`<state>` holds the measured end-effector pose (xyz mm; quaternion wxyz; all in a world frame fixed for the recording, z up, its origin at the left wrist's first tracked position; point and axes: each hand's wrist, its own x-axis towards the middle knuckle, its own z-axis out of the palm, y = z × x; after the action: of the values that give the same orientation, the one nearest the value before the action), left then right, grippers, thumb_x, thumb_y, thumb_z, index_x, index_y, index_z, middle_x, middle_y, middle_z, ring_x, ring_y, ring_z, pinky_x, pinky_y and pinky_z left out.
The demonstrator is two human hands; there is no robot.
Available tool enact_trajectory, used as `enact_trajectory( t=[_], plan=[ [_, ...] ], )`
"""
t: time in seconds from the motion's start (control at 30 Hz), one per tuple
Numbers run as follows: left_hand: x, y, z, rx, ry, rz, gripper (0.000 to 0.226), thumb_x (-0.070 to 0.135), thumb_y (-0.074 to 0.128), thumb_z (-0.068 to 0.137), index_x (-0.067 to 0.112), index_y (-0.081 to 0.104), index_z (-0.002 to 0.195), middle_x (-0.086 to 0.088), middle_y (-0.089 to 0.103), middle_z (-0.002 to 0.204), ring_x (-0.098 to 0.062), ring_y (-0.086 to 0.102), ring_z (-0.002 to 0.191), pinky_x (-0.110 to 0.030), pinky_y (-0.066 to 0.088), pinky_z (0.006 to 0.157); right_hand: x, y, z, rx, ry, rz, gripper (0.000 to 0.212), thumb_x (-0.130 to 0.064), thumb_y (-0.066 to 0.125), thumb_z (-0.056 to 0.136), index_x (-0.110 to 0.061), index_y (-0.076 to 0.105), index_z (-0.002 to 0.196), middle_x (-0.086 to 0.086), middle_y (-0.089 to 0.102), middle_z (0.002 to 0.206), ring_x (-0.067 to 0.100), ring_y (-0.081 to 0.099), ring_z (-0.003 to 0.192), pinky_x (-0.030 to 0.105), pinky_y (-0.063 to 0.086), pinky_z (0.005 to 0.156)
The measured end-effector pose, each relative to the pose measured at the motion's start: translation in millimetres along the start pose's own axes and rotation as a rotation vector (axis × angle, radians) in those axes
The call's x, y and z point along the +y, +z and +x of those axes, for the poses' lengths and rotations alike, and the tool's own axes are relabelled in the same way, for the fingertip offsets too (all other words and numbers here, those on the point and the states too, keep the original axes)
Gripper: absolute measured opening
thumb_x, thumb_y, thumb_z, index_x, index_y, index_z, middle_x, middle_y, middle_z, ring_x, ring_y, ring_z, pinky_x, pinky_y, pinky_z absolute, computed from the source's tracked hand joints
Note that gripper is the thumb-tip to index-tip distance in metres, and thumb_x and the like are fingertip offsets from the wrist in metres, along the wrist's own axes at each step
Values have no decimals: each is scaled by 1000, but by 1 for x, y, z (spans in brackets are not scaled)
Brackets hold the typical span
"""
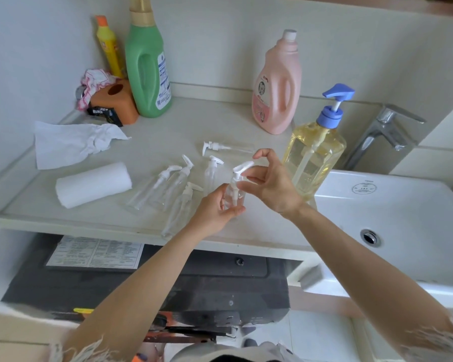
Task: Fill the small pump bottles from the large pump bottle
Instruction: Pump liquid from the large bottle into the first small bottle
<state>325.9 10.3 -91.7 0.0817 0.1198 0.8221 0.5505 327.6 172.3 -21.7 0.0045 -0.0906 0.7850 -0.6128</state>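
My left hand (217,207) grips the body of a small clear pump bottle (233,195), held upright over the counter. My right hand (270,184) pinches its white pump head (242,168) at the collar. Several other small clear pump bottles (168,184) lie on the counter to the left, and one more (228,147) lies farther back. The large pump bottle (314,158), clear with yellow liquid and a blue pump, stands just right of my hands by the sink.
A white sink basin (403,212) and chrome tap (385,134) are on the right. A pink jug (277,87), green jug (147,66), yellow bottle (110,48) and orange holder (118,100) line the back. A paper roll (94,184) and crumpled tissue (71,142) lie left.
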Motion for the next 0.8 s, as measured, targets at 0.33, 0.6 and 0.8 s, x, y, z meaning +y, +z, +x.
enact_trajectory(
  t=[0.33, 0.6, 0.8],
  plan=[
    [1, 1, 0, 7, -3, 9, 35, 27, 71, 85, 26, 54, 115, 15, 50, 75, -16, 61, 84, -30, 45, 78, 0, 7, 7, -32, -87, -290, 95, -18, 84, 72, -30, 29, 148, -11, 64, 87, 3, 61, 92, 30, 46, 102],
    [-5, 4, 3, -1, 10, 38, 37, 40, 71, 81, 37, 54, 114, -4, 55, 80, -16, 54, 70, -30, 46, 71, -16, -4, 9, -64, -70, -409, 90, -24, 86, 70, -25, 37, 145, -14, 67, 86, 0, 65, 90, 17, 46, 94],
    [-4, 5, 2, -13, 15, 6, 40, 30, 71, 84, 23, 54, 119, 10, 64, 99, -7, 62, 90, -27, 48, 83, -11, -12, 8, -216, -56, -306, 91, -12, 79, 77, -29, 27, 149, -2, 71, 104, 8, 65, 103, 22, 47, 99]
  ],
)
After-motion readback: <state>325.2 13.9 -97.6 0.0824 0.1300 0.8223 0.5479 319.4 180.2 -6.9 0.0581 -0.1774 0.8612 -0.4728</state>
